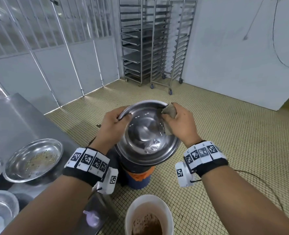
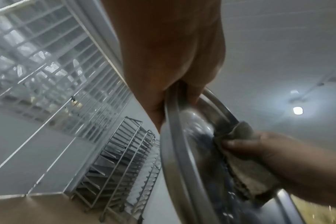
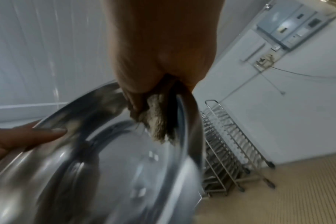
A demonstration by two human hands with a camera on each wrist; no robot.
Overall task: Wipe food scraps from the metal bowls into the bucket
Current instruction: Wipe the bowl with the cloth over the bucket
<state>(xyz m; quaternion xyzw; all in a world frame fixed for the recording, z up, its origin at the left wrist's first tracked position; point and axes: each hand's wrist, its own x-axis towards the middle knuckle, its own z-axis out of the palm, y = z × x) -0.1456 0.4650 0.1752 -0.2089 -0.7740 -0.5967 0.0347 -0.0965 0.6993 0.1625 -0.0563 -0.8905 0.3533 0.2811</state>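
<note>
Gripping the rim of the tilted metal bowl (image 1: 147, 133) at nine o'clock with the left hand (image 1: 112, 123), pinching a brown rag (image 1: 170, 110) against its two o'clock rim with the right hand (image 1: 181, 123), above the dark bucket (image 1: 137, 177).

Silver bowl (image 1: 145, 133); grey-brown cloth (image 1: 170, 111); white bucket (image 1: 135, 207); yellow-tiled floor (image 1: 225, 133); black-white checkered wristbands (image 1: 87, 160).
</note>
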